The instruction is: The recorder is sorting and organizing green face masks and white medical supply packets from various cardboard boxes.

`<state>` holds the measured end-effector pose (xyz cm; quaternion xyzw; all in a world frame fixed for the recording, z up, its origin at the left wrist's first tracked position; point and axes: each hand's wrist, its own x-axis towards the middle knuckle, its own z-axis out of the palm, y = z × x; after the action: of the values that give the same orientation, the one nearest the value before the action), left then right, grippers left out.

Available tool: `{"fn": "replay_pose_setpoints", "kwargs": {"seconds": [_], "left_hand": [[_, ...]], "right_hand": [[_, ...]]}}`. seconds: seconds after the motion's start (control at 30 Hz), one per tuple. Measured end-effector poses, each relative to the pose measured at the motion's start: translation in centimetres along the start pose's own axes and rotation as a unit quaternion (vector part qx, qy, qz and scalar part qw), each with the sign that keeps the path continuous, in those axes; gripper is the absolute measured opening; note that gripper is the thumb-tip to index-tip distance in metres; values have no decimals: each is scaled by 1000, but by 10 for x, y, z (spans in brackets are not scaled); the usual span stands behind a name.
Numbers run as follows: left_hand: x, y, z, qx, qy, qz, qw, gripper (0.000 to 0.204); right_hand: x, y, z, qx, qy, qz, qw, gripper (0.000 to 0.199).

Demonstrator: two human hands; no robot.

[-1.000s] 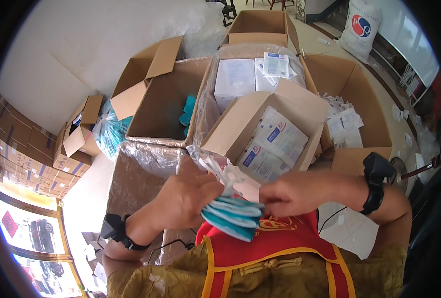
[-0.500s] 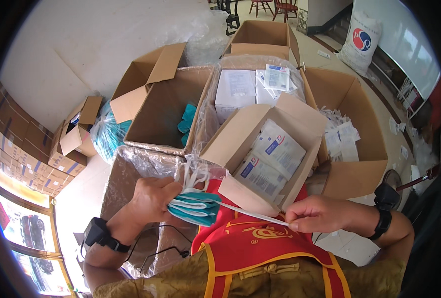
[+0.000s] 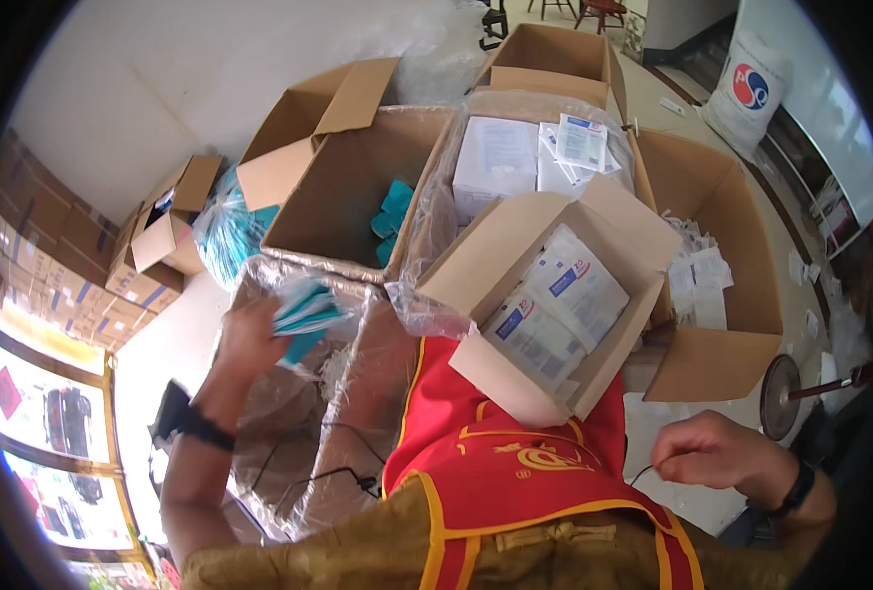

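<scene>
My left hand (image 3: 249, 341) is closed on a bundle of folded teal-and-white fabric pieces (image 3: 308, 315), blurred by motion. It holds the bundle over a plastic-lined carton (image 3: 289, 433) at the lower left. To the right of my red apron (image 3: 515, 442), my right hand (image 3: 704, 449) is raised with its fingers curled in and nothing visible in them. Between the two hands, a small open carton (image 3: 481, 251) sits tilted in front of me. Flat white-and-blue packets (image 3: 569, 290) lie inside it.
Behind the lined carton, a tall carton (image 3: 343, 182) holds teal pieces (image 3: 392, 221). White boxes (image 3: 495, 157) stand at the back centre. A carton of loose white packets (image 3: 726, 349) is at the right, near a round-based stand (image 3: 779, 393). Stacked cartons (image 3: 53, 251) line the left wall.
My left hand has carried the bundle left and up, over the lined carton. My right hand has let go of the white strap and moved right. The view has shifted slightly.
</scene>
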<state>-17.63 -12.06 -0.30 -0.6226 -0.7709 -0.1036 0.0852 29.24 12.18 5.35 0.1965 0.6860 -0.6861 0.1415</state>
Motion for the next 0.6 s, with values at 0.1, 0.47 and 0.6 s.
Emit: {"fn": "replay_pose_setpoints", "kwargs": {"seconds": [0.1, 0.47, 0.6], "left_hand": [[-21, -4, -3, -74, 80, -70, 992, 18], [59, 109, 21, -913, 78, -30, 399, 52], [80, 155, 48, -907, 119, 35, 402, 49]], "right_hand": [[9, 7, 2, 224, 141, 74, 961, 10], [160, 24, 3, 379, 21, -267, 886, 28], [183, -4, 10, 270, 117, -223, 929, 30]]}}
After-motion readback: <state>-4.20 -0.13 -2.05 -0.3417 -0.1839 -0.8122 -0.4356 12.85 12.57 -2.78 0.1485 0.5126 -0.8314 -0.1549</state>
